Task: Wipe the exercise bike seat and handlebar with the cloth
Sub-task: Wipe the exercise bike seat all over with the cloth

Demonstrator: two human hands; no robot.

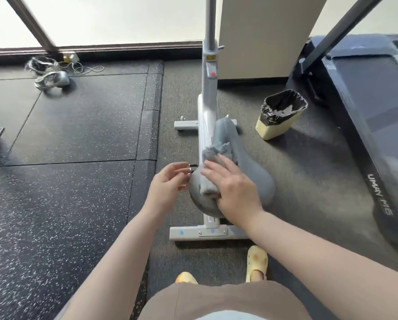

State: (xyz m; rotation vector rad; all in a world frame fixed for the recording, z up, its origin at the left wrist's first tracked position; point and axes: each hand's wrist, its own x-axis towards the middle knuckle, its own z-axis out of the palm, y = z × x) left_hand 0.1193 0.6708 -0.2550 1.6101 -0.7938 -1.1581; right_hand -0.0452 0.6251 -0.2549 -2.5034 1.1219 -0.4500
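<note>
The cloth (213,172), grey and bunched, is lying on the grey bike seat (246,172) under the right hand (233,191), whose straight, slightly spread fingers are pressing it down, one frayed end poking out past the fingertips. The left hand (168,184) is hovering just beside the seat's left edge, fingers loosely curled and apart, gripping nothing, fingertips near a small metal fitting (190,169).

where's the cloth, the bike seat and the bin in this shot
cloth (210,180), head view, on its folded part left of the right hand
bike seat (255,179), head view, on its bare right side
bin (274,128), head view, on its yellow wall
</note>
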